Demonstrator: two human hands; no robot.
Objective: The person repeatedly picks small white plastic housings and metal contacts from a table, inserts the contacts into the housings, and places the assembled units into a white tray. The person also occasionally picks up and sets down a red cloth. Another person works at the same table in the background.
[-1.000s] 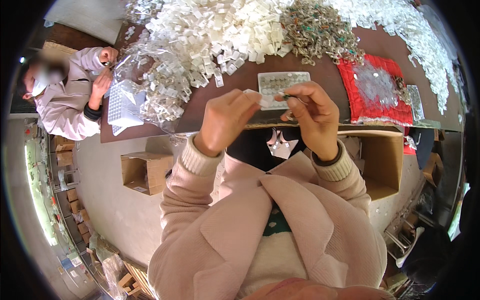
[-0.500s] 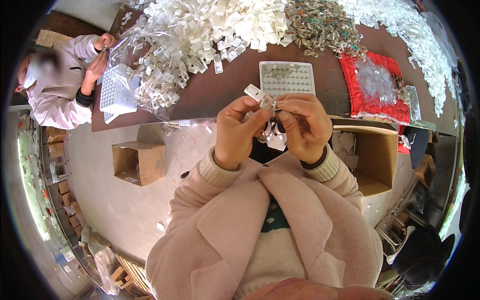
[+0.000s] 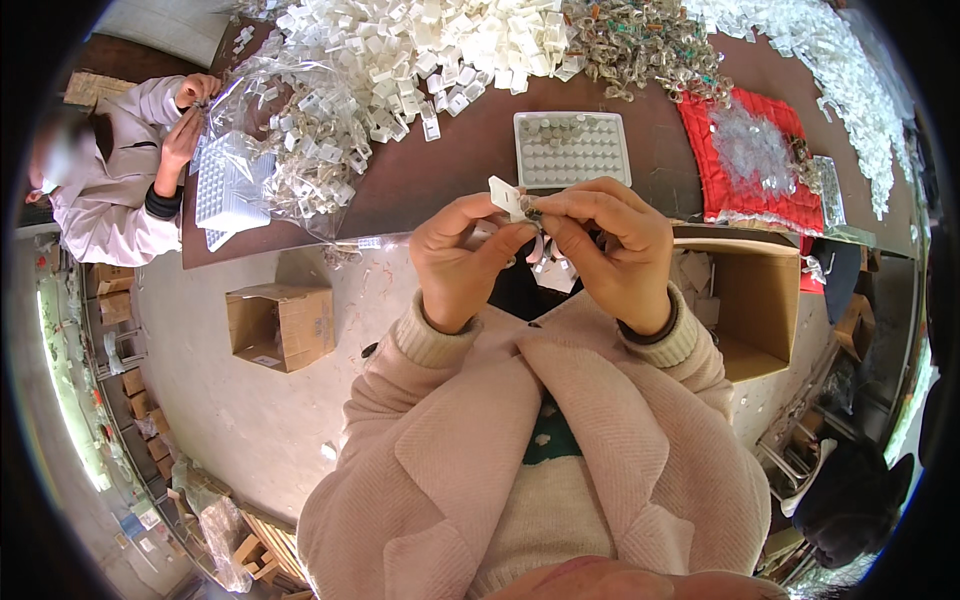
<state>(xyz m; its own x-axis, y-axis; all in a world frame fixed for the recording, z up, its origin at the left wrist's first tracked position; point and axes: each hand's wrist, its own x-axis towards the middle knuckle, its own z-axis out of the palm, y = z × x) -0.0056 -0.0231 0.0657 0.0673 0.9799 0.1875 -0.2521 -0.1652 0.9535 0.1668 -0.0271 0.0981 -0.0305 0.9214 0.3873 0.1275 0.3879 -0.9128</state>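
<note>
Both my hands are raised in front of my chest, at the table's near edge. My left hand [image 3: 455, 265] pinches a small white plastic tag [image 3: 505, 197] between thumb and fingers, its flat face tilted upward. My right hand [image 3: 620, 250] meets it, thumb and forefinger closed on a small shiny piece [image 3: 532, 212] at the tag's lower end. That piece is partly hidden by fingertips, and its kind is unclear. Just beyond my hands lies a white tray [image 3: 575, 167] of small cells, some in the far rows filled.
A large heap of white tags [image 3: 430, 50] covers the far table, beside a pile of small metallic and clear pieces [image 3: 640, 50]. Clear bits lie on a red cloth [image 3: 700, 170] at right. Cardboard boxes [image 3: 305, 325] stand below. A co-worker [image 3: 120, 170] handles something at left.
My hands have shifted slightly left, and the white tag has tipped more upright. My right fingers have moved in over the small piece. The view has shifted a little.
</note>
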